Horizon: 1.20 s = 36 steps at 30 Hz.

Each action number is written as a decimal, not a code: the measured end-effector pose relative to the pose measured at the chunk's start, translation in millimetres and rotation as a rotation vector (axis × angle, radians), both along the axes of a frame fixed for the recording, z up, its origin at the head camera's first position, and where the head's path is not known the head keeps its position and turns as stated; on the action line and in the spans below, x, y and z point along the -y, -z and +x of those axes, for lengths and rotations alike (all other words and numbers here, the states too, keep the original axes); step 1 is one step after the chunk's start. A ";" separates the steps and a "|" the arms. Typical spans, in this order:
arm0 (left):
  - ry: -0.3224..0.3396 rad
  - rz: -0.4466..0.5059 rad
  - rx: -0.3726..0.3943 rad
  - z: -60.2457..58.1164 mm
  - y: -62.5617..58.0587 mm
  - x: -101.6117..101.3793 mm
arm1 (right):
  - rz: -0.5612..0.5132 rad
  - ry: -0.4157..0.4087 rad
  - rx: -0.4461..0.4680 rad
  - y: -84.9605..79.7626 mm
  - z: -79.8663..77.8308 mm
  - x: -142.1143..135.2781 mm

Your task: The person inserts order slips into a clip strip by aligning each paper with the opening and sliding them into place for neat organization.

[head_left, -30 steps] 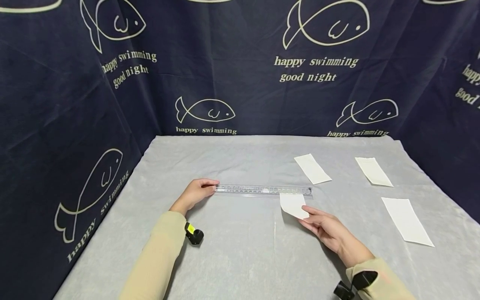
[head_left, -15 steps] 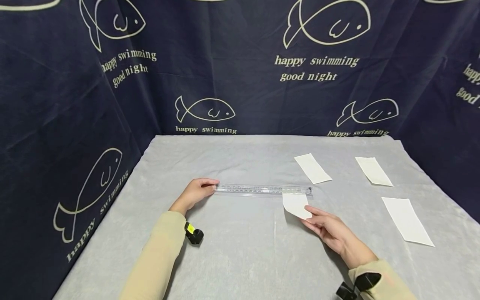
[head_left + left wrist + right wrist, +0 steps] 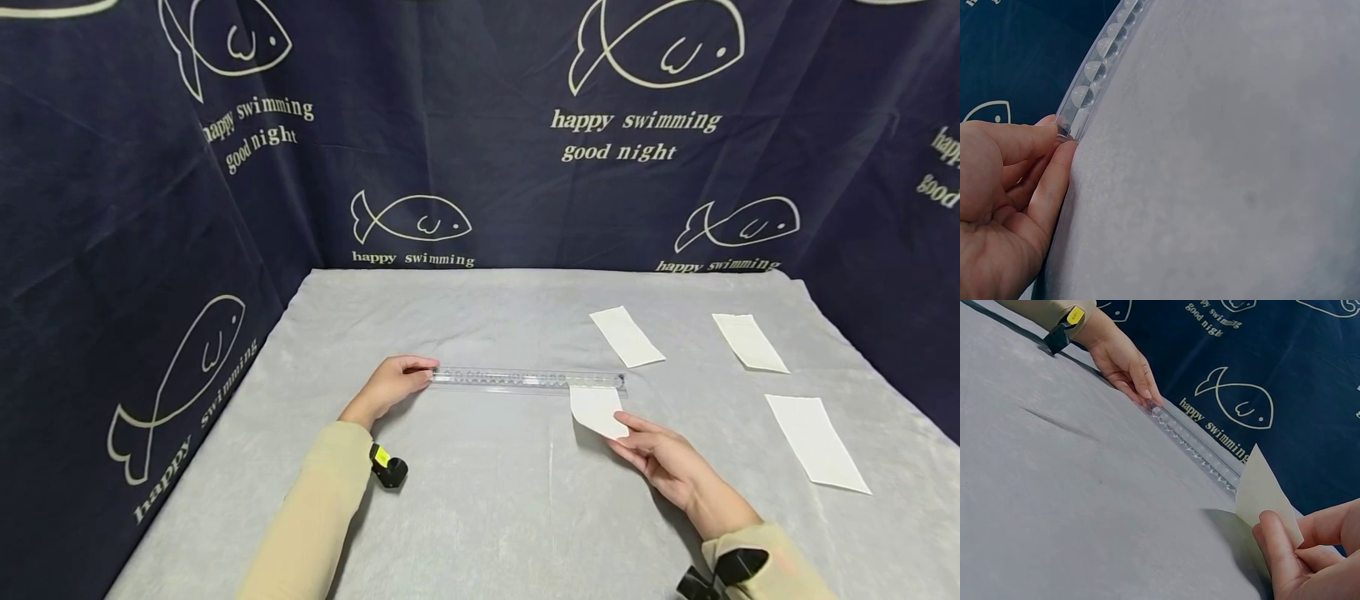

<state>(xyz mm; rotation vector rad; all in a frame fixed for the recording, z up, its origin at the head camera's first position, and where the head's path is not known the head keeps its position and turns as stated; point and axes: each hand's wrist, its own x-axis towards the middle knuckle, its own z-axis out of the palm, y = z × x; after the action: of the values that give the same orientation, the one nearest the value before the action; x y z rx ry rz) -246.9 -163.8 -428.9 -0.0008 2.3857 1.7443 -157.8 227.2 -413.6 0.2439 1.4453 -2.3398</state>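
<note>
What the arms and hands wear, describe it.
Left sleeve and right sleeve are beige, reaching the wrists. A black device with a yellow patch is on the left, another black device on the right. Left hand and right hand are ungloved.

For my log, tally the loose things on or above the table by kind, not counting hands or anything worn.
White papers: 4 (one pinched in the right hand, three lying on the table)
Clear plastic strip: 1 (one end in the left hand)
Total: 5

White paper slips (image 3: 817, 442), grey cloth (image 3: 465, 500), fish-print navy curtain (image 3: 495, 108)
</note>
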 end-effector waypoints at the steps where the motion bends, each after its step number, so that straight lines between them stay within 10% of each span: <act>1: -0.001 0.001 0.000 -0.1 0.0 0.1 | -0.003 0.003 0.000 0.0 0.1 -0.4; 36: 0.015 -0.041 -0.040 2.2 -1.2 0.2 | -0.032 0.037 0.013 3.8 2.0 -9.7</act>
<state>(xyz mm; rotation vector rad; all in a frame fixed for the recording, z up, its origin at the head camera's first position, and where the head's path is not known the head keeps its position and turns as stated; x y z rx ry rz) -244.7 -164.1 -427.7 0.0472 2.4421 1.7045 -155.8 236.9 -417.3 0.2789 1.4077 -2.3843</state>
